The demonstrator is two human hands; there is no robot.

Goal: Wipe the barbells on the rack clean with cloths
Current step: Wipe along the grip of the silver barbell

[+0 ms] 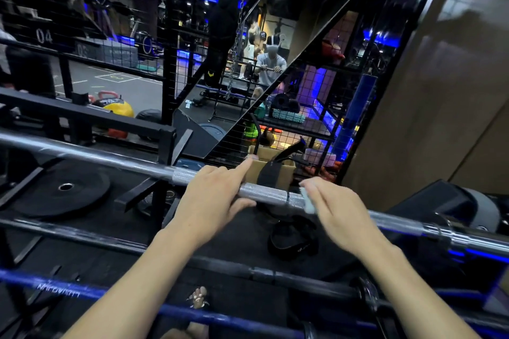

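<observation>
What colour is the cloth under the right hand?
White cloth against the silver barbell, head view.
</observation>
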